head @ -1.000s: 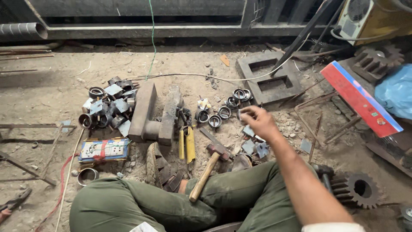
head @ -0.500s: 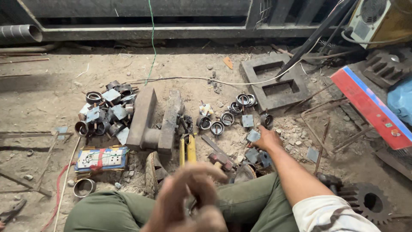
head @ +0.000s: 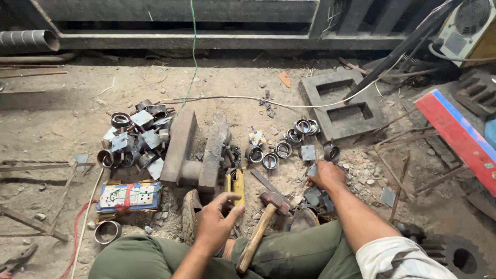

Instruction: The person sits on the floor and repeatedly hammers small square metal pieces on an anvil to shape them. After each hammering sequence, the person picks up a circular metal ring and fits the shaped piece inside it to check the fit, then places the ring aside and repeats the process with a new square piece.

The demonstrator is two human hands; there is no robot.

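Plates of small square metal (head: 313, 195) lie in a loose heap on the dirt floor (head: 62, 129), just right of the hammer (head: 263, 227) whose wooden handle rests on the person's knee. The right hand (head: 325, 175) is down on this heap, its grip curled over one plate; whether the fingers have closed on it I cannot tell. Pinching a single plate by its edges and lifting it straight up would likely keep the others from sliding. The left hand (head: 214, 222) hovers empty, fingers spread wide, near the yellow tool (head: 235, 182) and the steel block (head: 199, 152). Short metal rings (head: 276, 152) sit just beyond, and more welded pieces are piled to the left (head: 137, 139).
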